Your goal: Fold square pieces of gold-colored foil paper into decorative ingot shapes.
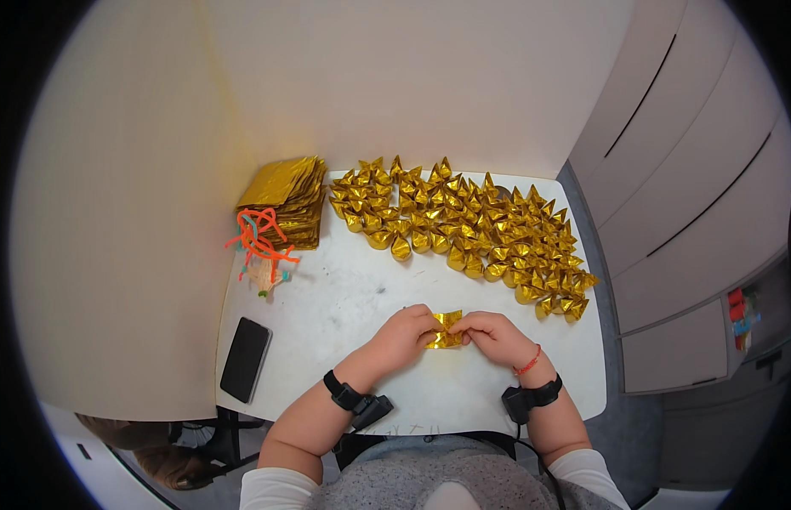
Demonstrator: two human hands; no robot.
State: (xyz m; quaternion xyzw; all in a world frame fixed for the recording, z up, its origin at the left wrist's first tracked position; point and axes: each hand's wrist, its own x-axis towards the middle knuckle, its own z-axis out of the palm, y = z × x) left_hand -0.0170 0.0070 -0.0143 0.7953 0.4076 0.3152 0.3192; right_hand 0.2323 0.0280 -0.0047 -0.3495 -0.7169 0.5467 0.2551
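Between my hands, near the front middle of the white table [327, 357], is a small folded sheet of gold foil paper [446, 340]. My left hand [404, 333] pinches it along its left side. From the other side, my right hand [499, 340] has its fingers closed on the right part of the sheet. Beyond them stand many folded gold foil ingots [463, 225], packed in rows with pointed tips. At the back left lies a tall stack of flat gold foil sheets [281, 184].
Orange and teal twisted cords [258, 238] with a pale woven piece lie against the stack. A black phone [246, 359] rests at the left table edge. Pale walls rise behind and to the left. Grey cabinets [668, 170] stand on the right, with a drawer pulled out.
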